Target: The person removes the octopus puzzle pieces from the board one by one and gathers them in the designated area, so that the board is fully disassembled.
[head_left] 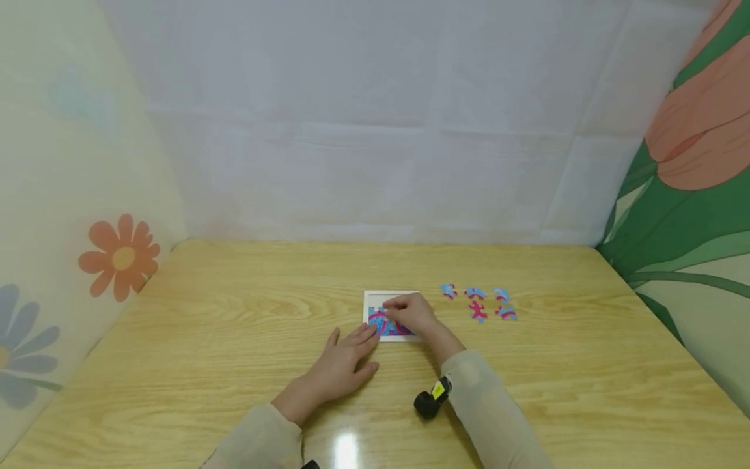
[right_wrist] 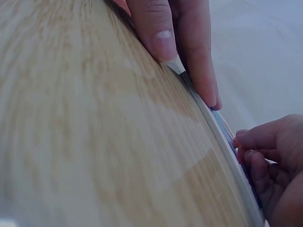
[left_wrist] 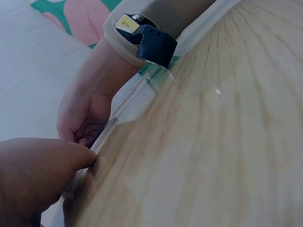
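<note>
A white puzzle frame lies flat on the table, its lower part filled with joined blue and pink jigsaw pieces. My left hand rests at the frame's lower left corner, fingers extended onto the edge and the pieces. Over the right half of the frame is my right hand, thumb and index finger together. In the right wrist view those fingers pinch a small reddish jigsaw piece close over the frame. Most of that piece is hidden by the fingertips.
Several loose jigsaw pieces, blue and pink, lie right of the frame. The wooden table backs onto a white cloth. Flower-patterned panels stand at both sides. A black wrist camera sits by the right sleeve.
</note>
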Tool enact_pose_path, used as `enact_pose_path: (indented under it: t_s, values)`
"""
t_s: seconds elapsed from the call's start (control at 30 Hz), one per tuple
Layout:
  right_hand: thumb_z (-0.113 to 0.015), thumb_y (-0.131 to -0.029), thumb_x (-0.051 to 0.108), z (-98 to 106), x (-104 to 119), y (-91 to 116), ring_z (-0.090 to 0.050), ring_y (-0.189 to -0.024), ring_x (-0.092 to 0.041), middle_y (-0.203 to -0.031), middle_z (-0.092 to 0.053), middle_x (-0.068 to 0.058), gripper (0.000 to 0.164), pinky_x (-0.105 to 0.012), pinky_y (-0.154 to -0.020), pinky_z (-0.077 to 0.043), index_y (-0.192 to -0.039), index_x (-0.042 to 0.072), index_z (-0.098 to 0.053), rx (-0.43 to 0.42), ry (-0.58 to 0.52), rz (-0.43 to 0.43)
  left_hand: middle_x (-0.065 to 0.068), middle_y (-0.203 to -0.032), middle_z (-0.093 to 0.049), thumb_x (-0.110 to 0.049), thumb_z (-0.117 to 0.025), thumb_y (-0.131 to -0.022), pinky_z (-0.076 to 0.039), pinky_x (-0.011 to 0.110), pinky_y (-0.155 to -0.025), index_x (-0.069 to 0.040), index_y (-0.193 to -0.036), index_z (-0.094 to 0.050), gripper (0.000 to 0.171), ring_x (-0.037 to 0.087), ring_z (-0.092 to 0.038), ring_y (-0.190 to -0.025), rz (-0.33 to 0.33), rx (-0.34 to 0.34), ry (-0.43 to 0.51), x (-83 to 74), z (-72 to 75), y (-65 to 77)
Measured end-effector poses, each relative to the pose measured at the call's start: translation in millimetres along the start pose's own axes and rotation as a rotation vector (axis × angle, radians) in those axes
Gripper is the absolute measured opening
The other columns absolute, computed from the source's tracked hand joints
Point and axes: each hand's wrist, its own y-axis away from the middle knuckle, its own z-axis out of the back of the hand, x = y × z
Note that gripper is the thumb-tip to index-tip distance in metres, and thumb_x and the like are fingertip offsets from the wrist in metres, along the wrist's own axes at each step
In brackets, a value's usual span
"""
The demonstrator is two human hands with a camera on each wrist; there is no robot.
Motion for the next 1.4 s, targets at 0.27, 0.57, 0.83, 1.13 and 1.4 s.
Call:
enact_pose_path:
  t_s: [0.27, 0.57, 0.83, 1.13, 1.4]
  values:
    - [-0.064, -0.077, 0.009, -0.1, 0.2, 0.2, -0.051, -0.064, -0.010, -0.072, -0.060, -0.002, 0.017, -0.024, -0.062, -0.042, -0.093, 0.003, -0.067, -0.001, -0.014, 0.008, 0.010, -0.133, -0.034, -0.029, -0.053, -0.084, -0.011, 0.060, -0.091, -0.001, -0.126, -0.043, 0.051, 0.025, -0.027, -0.123, 0.002, 0.007, -0.010, 0.1, -0.3, 0.4]
    - [-0.062, -0.076, 0.003, 0.7, -0.2, 2.0, -0.047, -0.051, -0.008, -0.058, -0.053, 0.001, 0.018, -0.021, -0.050, -0.039, -0.094, 0.000, -0.064, -0.011, -0.123, 0.016, 0.010, -0.133, -0.035, -0.029, -0.052, -0.084, -0.012, 0.060, -0.091, -0.001, -0.125, -0.044, 0.050, 0.025, -0.028, -0.122, -0.009, 0.003, -0.014, -0.4, -0.5, -0.8]
    - [-0.063, -0.075, 0.001, 0.0, 0.4, 2.9, -0.047, -0.051, -0.007, -0.061, -0.056, -0.002, 0.014, -0.022, -0.051, -0.040, -0.089, -0.002, -0.065, -0.049, -0.175, 0.064, 0.010, -0.132, -0.036, -0.029, -0.052, -0.085, -0.013, 0.060, -0.091, -0.001, -0.125, -0.044, 0.050, 0.025, -0.028, -0.122, -0.010, 0.002, -0.029, -1.0, 0.8, -0.5]
    - [-0.063, -0.076, 0.002, -1.2, 0.4, 2.0, -0.046, -0.050, -0.008, -0.061, -0.054, 0.000, 0.012, -0.022, -0.047, -0.039, -0.087, -0.002, -0.064, -0.057, -0.180, 0.068, 0.009, -0.133, -0.036, -0.030, -0.051, -0.085, -0.012, 0.059, -0.091, -0.002, -0.125, -0.044, 0.050, 0.024, -0.027, -0.123, -0.002, 0.015, -0.025, -1.9, 2.8, 0.1]
    - [-0.062, -0.075, -0.001, -3.1, -0.2, 1.8, -0.046, -0.051, -0.007, -0.063, -0.056, -0.002, 0.013, -0.021, -0.048, -0.039, -0.088, -0.002, -0.064, -0.057, -0.204, 0.043, 0.009, -0.132, -0.036, -0.030, -0.052, -0.085, -0.012, 0.059, -0.091, -0.002, -0.125, -0.045, 0.049, 0.024, -0.027, -0.123, -0.002, 0.015, -0.020, -1.7, 2.9, 0.7]
